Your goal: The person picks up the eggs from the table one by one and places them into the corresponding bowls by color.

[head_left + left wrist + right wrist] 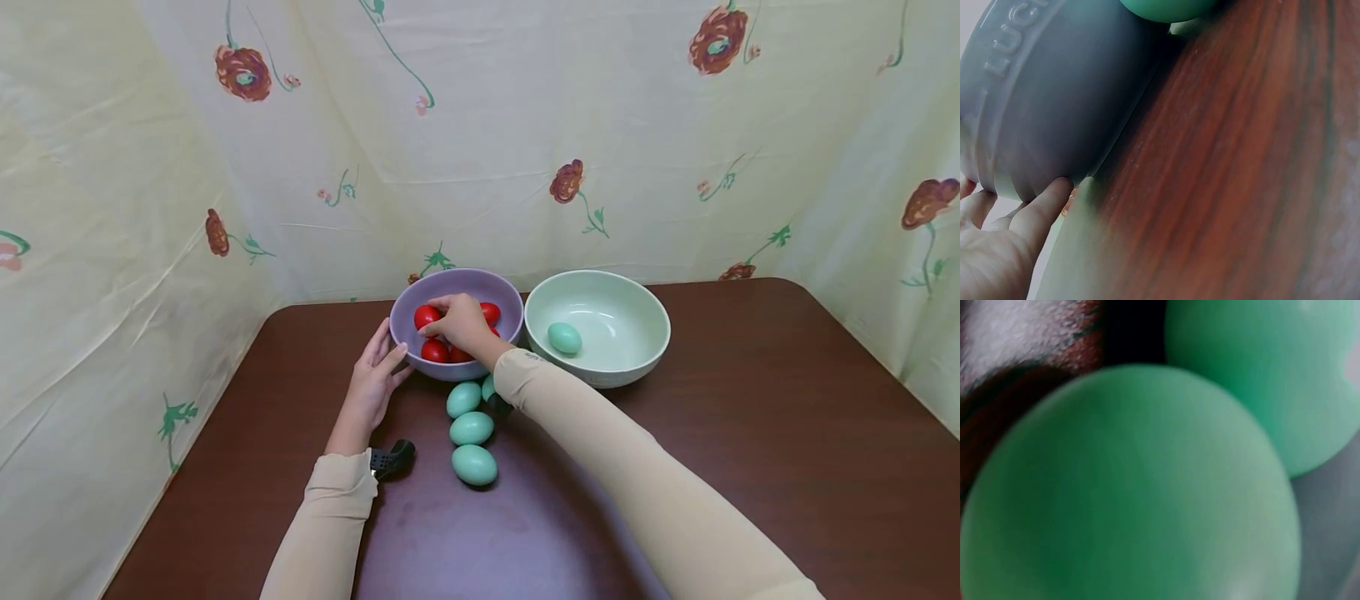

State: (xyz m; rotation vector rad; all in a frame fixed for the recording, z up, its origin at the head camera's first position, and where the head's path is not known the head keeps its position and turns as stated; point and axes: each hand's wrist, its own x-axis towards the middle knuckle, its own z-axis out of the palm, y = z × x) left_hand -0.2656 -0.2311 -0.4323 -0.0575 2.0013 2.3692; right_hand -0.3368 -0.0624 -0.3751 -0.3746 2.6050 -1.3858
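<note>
A purple bowl [400,351] at the back of the table contains several glossy red eggs [435,350]. My right hand [467,323] reaches over its near rim and pinches a red egg [427,316] between thumb and fingers, inside the bowl. My left hand [372,385] rests against the bowl's left outer side, fingers mostly straight; in the left wrist view the fingertips touch the bowl's wall [1066,94]. Several green eggs [472,428] lie in a line in front of the bowl, one partly hidden by my right sleeve. Green eggs [1135,487] fill the right wrist view.
A pale green bowl [622,321] stands just right of the purple one, with one green egg [564,337] inside. Behind both bowls hangs a flowered curtain [480,150]. The brown table [765,400] extends to the right and front.
</note>
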